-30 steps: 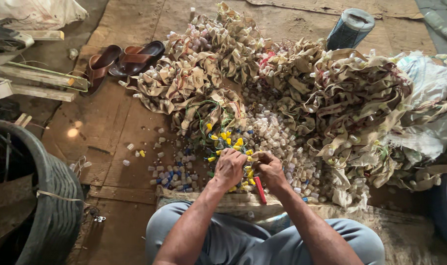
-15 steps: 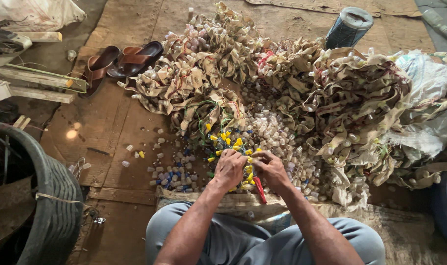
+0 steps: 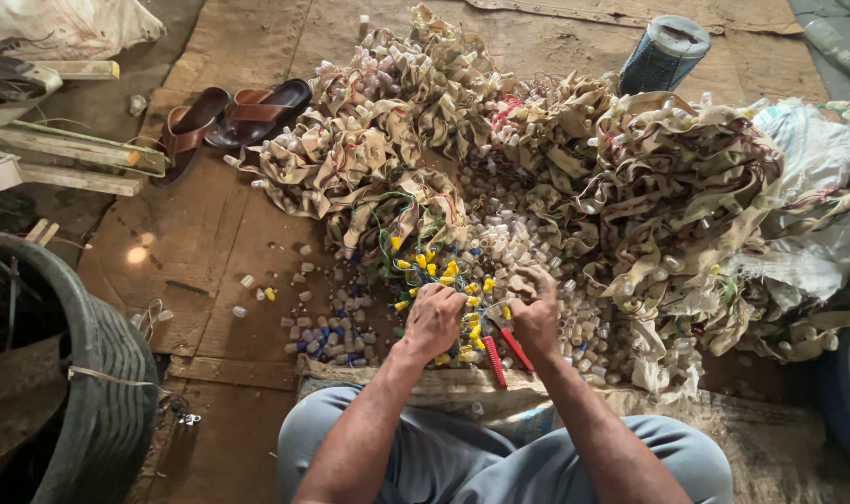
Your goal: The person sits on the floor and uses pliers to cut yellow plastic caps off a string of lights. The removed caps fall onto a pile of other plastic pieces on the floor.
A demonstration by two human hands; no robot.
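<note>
- Worn brown matting [image 3: 210, 243] covers the floor where a person sits cross-legged, both hands low in front of the knees.
- Between the hands, a pair of red-handled cutters [image 3: 501, 347] is gripped by the right hand [image 3: 535, 315]; the left hand [image 3: 434, 317] is clenched on a small yellow-capped piece [image 3: 469, 320] beside the blades.
- Judged from this, a snipping step is in hand; the next cut calls for steadying that piece at the blades.
- Just beyond the hands lie loose yellow, blue and white caps [image 3: 425, 266].
- Farther out, heaped tan strips [image 3: 630, 177] crowd the reach.
- Far left: sandals [image 3: 229, 117], a tyre [image 3: 89, 373].
</note>
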